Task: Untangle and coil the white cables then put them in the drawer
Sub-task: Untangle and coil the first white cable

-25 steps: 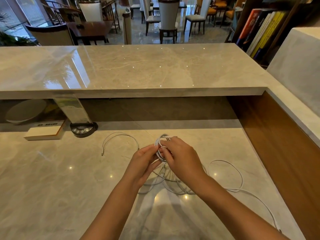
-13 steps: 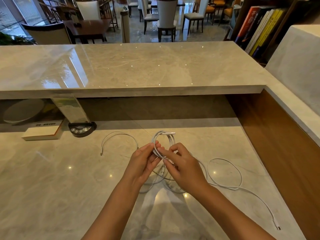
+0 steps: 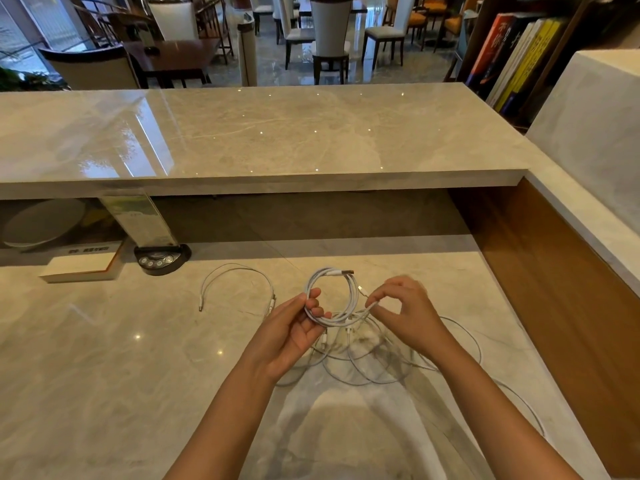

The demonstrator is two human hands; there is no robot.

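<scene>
On the lower marble desk (image 3: pixel 104 375), below the raised counter (image 3: pixel 277 133) at twelve o'clock, we work on the white cables. At nine o'clock of our hands lies a closed book (image 3: pixel 81 268), and just to its three o'clock sits a round black device (image 3: pixel 161 259) under a clear sign holder (image 3: pixel 138 220). A loose tangle of cable (image 3: pixel 367 362) sprawls on the desk under and at five o'clock of our hands. Our left hand (image 3: pixel 294 334) holds the coiled cable (image 3: pixel 332 296) above the desk, thumb and fingers pinching its left side. Our right hand (image 3: pixel 405 313) pinches the free end at the coil's three o'clock, the other fingers curled. A short cable (image 3: pixel 239 275) arcs at ten o'clock, apart from the tangle.
</scene>
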